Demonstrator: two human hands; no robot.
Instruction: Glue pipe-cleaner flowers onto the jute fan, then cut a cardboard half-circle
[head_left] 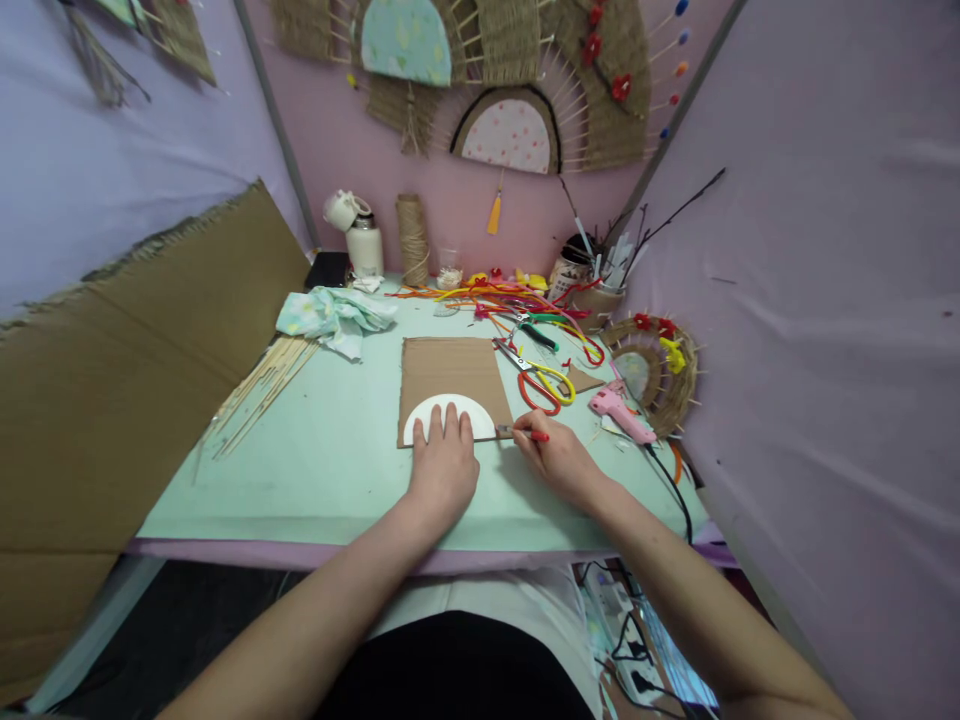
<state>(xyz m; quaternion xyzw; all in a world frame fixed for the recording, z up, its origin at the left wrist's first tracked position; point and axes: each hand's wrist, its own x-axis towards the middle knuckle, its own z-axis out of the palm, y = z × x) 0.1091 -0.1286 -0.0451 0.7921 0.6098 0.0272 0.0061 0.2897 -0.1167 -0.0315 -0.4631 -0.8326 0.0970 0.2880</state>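
Note:
My left hand (444, 462) lies flat, fingers stretched out, pressing a white half-round template (450, 412) onto a brown cardboard sheet (450, 372) on the pale green table. My right hand (553, 458) is closed around a red pencil (525, 433), its tip at the right edge of the white template. Both hands sit near the table's front edge.
Scissors with red and yellow handles (541, 380) lie right of the cardboard. A pink glue gun (619, 412) and a woven fan piece (660, 365) are further right. Bamboo sticks (259, 390) and crumpled cloth (334, 318) lie at left. Pipe cleaners (510, 298), a twine spool (412, 238) and a bottle (364, 240) stand at the back.

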